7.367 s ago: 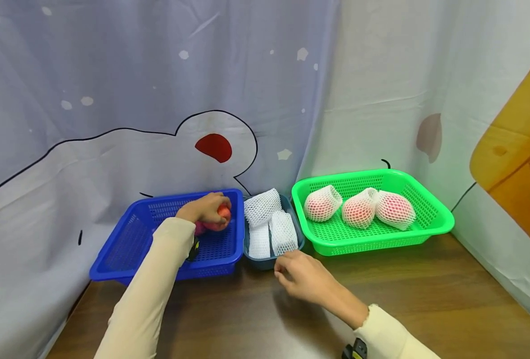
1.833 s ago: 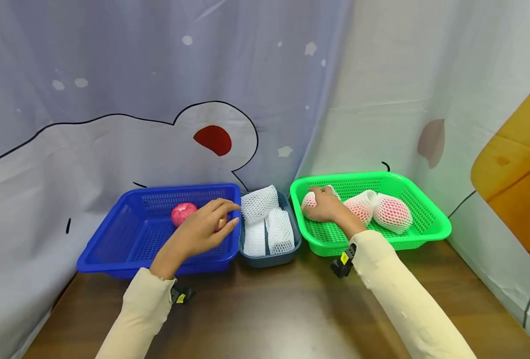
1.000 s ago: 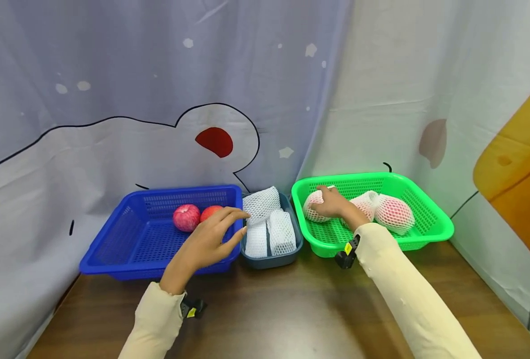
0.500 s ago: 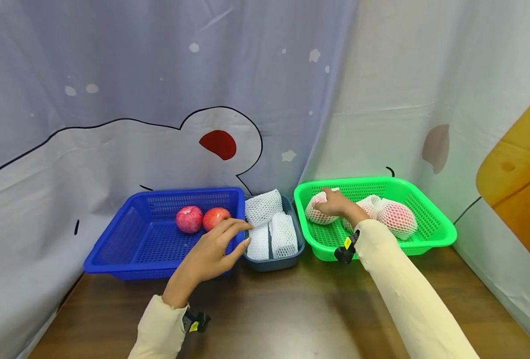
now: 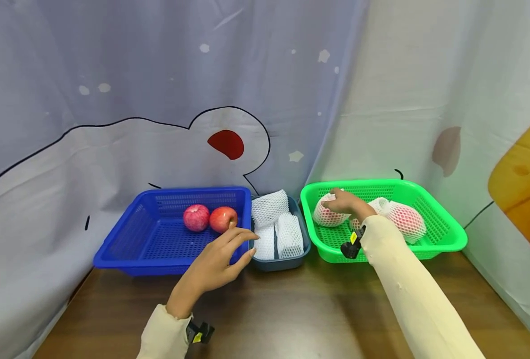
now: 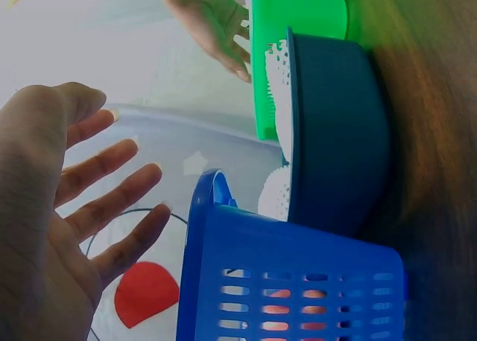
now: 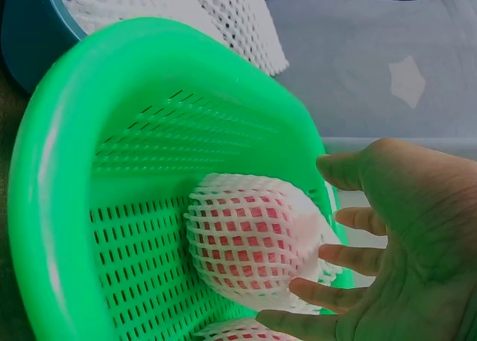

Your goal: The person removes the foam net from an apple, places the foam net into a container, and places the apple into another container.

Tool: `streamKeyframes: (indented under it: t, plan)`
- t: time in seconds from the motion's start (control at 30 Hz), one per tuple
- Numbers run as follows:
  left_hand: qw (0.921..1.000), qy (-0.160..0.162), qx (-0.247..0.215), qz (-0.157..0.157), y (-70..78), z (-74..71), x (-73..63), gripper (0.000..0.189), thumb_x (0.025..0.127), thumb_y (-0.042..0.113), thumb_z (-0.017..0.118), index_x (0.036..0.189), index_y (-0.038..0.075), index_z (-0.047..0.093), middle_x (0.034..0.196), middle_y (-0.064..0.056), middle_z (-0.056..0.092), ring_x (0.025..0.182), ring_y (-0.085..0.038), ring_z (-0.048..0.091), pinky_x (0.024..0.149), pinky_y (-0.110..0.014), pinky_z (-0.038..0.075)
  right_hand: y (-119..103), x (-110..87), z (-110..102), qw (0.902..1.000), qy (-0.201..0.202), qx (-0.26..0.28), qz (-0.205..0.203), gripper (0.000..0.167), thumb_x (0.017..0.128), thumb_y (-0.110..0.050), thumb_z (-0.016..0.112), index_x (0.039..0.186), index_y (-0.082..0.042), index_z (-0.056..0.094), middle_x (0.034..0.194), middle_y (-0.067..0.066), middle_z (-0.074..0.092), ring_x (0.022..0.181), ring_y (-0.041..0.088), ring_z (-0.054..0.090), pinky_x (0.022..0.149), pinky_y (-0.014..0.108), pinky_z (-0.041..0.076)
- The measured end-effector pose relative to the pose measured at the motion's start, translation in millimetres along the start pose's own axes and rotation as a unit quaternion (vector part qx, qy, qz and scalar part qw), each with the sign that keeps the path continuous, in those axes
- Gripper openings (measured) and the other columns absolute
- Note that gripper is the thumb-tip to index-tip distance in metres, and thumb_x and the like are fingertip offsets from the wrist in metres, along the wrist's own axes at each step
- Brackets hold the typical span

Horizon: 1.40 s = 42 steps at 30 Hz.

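My left hand [image 5: 220,259] hovers at the front right corner of the blue basket [image 5: 112,254], fingers spread and holding nothing. Two bare red apples, one pinkish [image 5: 196,218] and one brighter [image 5: 223,220], lie side by side in that basket. Over the left part of the green basket [image 5: 383,185] reaches my right hand [image 5: 347,203]. Its fingers are loosely extended in the right wrist view, right by an apple in a white foam net [image 7: 242,240]. Two more netted apples lie to the right, one [image 5: 407,222] plainly visible and the other [image 5: 380,205] partly hidden behind the wrist.
Between the baskets stands a small dark blue bin [image 5: 275,265] with several white foam nets [image 5: 270,208] in it. All three containers stand on a brown wooden table [image 5: 287,314], close against a patterned curtain [image 5: 166,154].
Earlier my left hand held an apple in the blue basket; it has let go and drawn back toward the front. My right hand has moved from the small bin to the green basket.
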State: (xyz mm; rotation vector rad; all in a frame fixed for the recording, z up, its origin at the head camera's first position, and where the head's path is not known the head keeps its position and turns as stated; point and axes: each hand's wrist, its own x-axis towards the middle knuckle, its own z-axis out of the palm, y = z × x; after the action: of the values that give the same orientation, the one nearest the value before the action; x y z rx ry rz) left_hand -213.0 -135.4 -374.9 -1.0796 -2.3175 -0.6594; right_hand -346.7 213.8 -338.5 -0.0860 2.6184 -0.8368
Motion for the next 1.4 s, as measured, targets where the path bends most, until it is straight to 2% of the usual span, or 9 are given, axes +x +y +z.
streamKeyframes:
  t: [0.27, 0.43, 0.67, 0.87, 1.07, 1.27, 1.4]
  plan:
    - [0.9978, -0.037, -0.051, -0.019, 1.7, 0.5, -9.7, 0.028, 0.097, 0.022, 0.063, 0.124, 0.016, 0.063, 0.125, 0.003, 0.062, 0.12, -0.011, 0.059, 0.101, -0.035, 0.052, 2, 4.6, -2, 0.9994, -0.011, 0.033, 0.006, 0.071, 0.104, -0.034, 0.041, 0.157, -0.001, 0.008, 0.161, 0.033, 0.006, 0.143, 0.057, 0.023, 0.105, 0.069, 0.039]
    - [0.9972, -0.034, -0.064, -0.018, 2.2, 3.7, -16.5, 0.027, 0.099, 0.022, 0.06, 0.125, 0.017, 0.062, 0.125, 0.003, 0.062, 0.118, -0.012, 0.059, 0.098, -0.034, 0.053, 2, 6.4, -2, 0.9983, -0.015, 0.055, 0.013, 0.07, 0.103, -0.032, 0.043, 0.157, -0.002, 0.009, 0.161, 0.033, -0.004, 0.144, 0.057, 0.019, 0.105, 0.07, 0.038]
    - [0.9968, -0.025, -0.069, -0.031, 4.6, 5.4, -21.1, 0.027, 0.098, 0.022, 0.061, 0.125, 0.018, 0.062, 0.126, 0.004, 0.062, 0.121, -0.011, 0.059, 0.101, -0.035, 0.052, 4, 11.9, -2, 0.9961, -0.009, 0.086, 0.012, 0.074, 0.103, -0.03, 0.045, 0.157, -0.003, 0.003, 0.159, 0.033, 0.012, 0.144, 0.054, 0.023, 0.105, 0.07, 0.039]
    - [0.9968, -0.026, -0.069, -0.033, 9.5, 5.7, -24.0, 0.026, 0.099, 0.023, 0.06, 0.125, 0.018, 0.062, 0.126, 0.003, 0.062, 0.12, -0.012, 0.059, 0.103, -0.034, 0.05, 8, 18.1, -2, 0.9977, -0.015, 0.06, 0.026, 0.072, 0.102, -0.033, 0.045, 0.156, 0.003, 0.013, 0.159, 0.035, -0.013, 0.145, 0.056, 0.015, 0.106, 0.065, 0.041]
    - [0.9968, -0.019, -0.071, -0.031, 14.5, 4.8, -25.9, 0.027, 0.099, 0.023, 0.06, 0.125, 0.017, 0.062, 0.126, 0.003, 0.061, 0.121, -0.012, 0.058, 0.104, -0.033, 0.049, 9, 20.4, -2, 0.9978, -0.018, 0.057, 0.027, 0.07, 0.101, -0.032, 0.047, 0.154, 0.003, 0.017, 0.154, 0.037, -0.021, 0.144, 0.055, 0.011, 0.111, 0.063, 0.037]
    - [0.9964, -0.021, -0.077, -0.031, 18.1, 5.3, -28.1, 0.027, 0.1, 0.023, 0.059, 0.126, 0.019, 0.061, 0.127, 0.003, 0.061, 0.121, -0.012, 0.058, 0.103, -0.034, 0.05, 9, 27.2, 2, 0.9984, -0.015, 0.053, 0.008, 0.067, 0.101, -0.029, 0.048, 0.152, 0.004, 0.019, 0.155, 0.039, -0.017, 0.145, 0.055, 0.008, 0.111, 0.063, 0.036]
    - [0.9957, -0.02, -0.087, -0.026, 20.3, 8.4, -30.5, 0.026, 0.1, 0.023, 0.058, 0.126, 0.02, 0.06, 0.126, 0.004, 0.061, 0.12, -0.011, 0.059, 0.102, -0.031, 0.051, 10, 32.1, 7, 0.9983, -0.028, 0.052, -0.002, 0.066, 0.101, -0.028, 0.05, 0.15, 0.003, 0.018, 0.158, 0.038, -0.003, 0.146, 0.055, 0.013, 0.113, 0.067, 0.03]
